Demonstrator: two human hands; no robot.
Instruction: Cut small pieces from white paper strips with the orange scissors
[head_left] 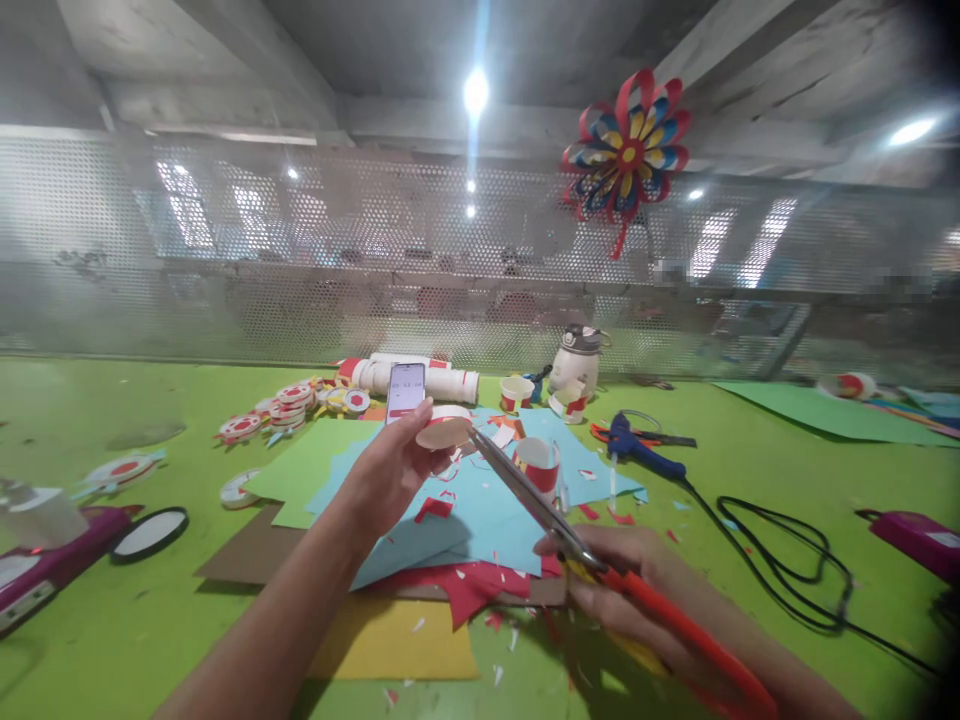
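My left hand [386,475] pinches a round paper piece [444,434] between thumb and fingers. Its face is tan, with a white and red rim behind, much like the bottom of a paper cup. In my right hand [626,560] is a pair of scissors [529,495] with orange and yellow handles. Their blades point up and left, and the tips reach the right edge of the round piece. Whether the tips touch it I cannot tell. Beneath lie light blue paper sheets [517,530] strewn with scraps, and a red and white paper cup [536,462] stands behind the blades.
A phone [406,390] leans against white stacked cups [450,384]. Decorated discs [289,405] lie to the left, near a round mirror [150,534] and a purple power strip [67,565]. At right are a blue glue gun [645,450] with its cord and a white jug [576,362].
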